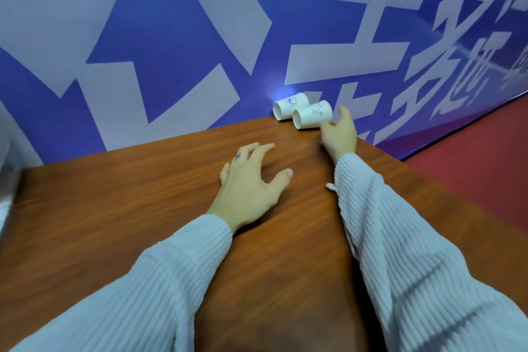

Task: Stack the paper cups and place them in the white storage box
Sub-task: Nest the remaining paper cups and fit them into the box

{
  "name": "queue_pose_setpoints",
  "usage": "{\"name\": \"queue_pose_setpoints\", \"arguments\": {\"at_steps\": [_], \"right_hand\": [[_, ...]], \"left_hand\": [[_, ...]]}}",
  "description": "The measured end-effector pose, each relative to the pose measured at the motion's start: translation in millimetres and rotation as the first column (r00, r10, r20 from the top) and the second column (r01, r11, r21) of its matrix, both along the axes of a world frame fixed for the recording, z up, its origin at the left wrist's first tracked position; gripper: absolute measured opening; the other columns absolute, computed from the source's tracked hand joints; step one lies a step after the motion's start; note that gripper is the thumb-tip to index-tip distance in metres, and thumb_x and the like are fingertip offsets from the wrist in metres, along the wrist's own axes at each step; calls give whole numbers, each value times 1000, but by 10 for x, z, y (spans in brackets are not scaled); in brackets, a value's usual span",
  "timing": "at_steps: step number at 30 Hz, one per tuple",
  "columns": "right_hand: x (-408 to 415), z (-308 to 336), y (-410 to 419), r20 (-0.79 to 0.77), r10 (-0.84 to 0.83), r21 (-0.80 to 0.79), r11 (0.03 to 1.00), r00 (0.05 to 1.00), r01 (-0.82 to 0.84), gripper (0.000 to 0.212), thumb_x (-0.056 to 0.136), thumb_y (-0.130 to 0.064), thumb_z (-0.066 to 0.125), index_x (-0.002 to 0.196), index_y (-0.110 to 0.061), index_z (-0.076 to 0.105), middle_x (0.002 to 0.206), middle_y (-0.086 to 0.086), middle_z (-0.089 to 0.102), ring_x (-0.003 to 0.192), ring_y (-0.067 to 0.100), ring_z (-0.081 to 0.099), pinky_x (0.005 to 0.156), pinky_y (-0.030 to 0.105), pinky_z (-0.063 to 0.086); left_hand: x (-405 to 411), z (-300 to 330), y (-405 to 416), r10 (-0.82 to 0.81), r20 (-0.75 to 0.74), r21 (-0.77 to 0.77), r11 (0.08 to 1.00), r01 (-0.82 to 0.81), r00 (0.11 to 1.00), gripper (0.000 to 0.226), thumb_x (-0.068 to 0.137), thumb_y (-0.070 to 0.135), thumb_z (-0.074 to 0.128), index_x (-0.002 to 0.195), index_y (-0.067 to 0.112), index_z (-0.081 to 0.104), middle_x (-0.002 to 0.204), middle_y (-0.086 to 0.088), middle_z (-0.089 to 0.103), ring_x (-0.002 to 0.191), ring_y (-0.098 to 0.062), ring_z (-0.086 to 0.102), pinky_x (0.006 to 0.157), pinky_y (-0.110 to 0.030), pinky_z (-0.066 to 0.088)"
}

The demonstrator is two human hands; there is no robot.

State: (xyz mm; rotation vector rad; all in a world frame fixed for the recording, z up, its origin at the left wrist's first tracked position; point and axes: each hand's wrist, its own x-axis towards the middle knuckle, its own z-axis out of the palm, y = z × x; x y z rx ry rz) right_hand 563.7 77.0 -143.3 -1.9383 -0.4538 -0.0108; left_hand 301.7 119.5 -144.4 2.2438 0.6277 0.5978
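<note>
Head view: two paper cups, the rear cup (290, 106) and the front cup (312, 114), lie on their sides touching each other at the far edge of the brown table (114, 208), against the blue banner wall (171, 37); no white storage box is in view. Right hand (340, 134) reaches with loosely spread fingers at the front cup's base, holding nothing, while the left hand (251, 180) rests spread on the table. Judged risk: a nudge could roll either cup off the edge onto the red floor (485, 151).

Bare table (143, 208) lies open near and left, while the far wall (171, 51) blocks passage just behind the cups (303, 113).
</note>
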Motion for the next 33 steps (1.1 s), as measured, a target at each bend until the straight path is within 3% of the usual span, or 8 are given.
{"name": "queue_pose_setpoints", "arguments": {"at_steps": [6, 11, 15, 20, 23, 27, 30, 33], "right_hand": [[215, -36, 101, -57, 4, 41, 999, 998, -2, 65, 97, -18, 53, 158, -29, 35, 103, -15, 58, 88, 15, 73, 92, 47, 60], [135, -69, 66, -16, -38, 27, 999, 999, 39, 45, 92, -16, 55, 135, -24, 60, 111, -2, 70, 101, 22, 70, 92, 45, 59], [-269, 41, -94, -33, -79, 236, 968, 996, 84, 23, 92, -15, 57, 111, -15, 70, 105, -3, 70, 100, 16, 66, 86, 35, 56], [-867, 182, -206, -29, 408, 338, 863, 913, -375, 16, 85, -6, 56, 94, -3, 69, 75, -9, 66, 66, -1, 58, 66, 23, 49], [-1081, 252, -204, -83, 649, 215, 752, 756, -623, 13, 92, 3, 54, 96, -3, 65, 53, -16, 56, 48, -1, 50, 50, 14, 42], [-830, 300, 68, -73, 530, 147, 843, 845, -517, 20, 98, -29, 63, 96, -13, 75, 80, 0, 69, 54, 9, 51, 52, 24, 40], [-419, 274, 347, -11, 256, 51, 965, 967, -255, 29, 93, -28, 59, 120, -24, 70, 116, -4, 70, 90, 13, 67, 85, 38, 57], [-25, 215, 573, -36, 181, -61, 981, 983, -183, 61, 91, -22, 58, 151, -24, 46, 138, -2, 59, 117, 18, 61, 102, 39, 52]], "left_hand": [[-10, -4, -3, 17, 25, 10, 1000, -17, 1000, 61, 96, 57, 57, 152, 39, 39, 158, 13, 30, 148, -14, 27, 125, -51, 19], [-9, 3, -12, 34, 4, 21, 999, -34, 999, 64, 95, 58, 57, 153, 39, 37, 157, 13, 30, 147, -16, 30, 123, -51, 23], [12, -26, 12, 24, 59, 32, 999, -26, 998, 85, 88, 54, 68, 159, 35, 25, 163, 8, 23, 152, -15, 23, 124, -49, 26], [10, -59, 19, 164, 132, 148, 972, -183, 978, 118, 79, 47, 81, 162, 39, -2, 170, 4, 8, 157, -20, 6, 125, -44, 14], [32, -94, 48, 254, 104, 214, 938, -271, 962, 103, 84, 40, 77, 163, 28, 11, 158, -5, 33, 145, -26, 32, 119, -45, 27], [53, -137, 167, 318, 139, 68, 942, -330, 938, 66, 90, 36, 71, 147, 16, 45, 137, -7, 49, 125, -29, 52, 103, -41, 42], [49, -104, 169, 286, 159, -12, 958, -288, 945, 71, 95, 38, 68, 155, 15, 38, 146, -2, 43, 130, -20, 48, 100, -26, 33], [51, -99, 149, 270, 174, -36, 963, -268, 947, 76, 96, 41, 66, 159, 17, 32, 151, 2, 40, 132, -17, 47, 100, -25, 31]]}}
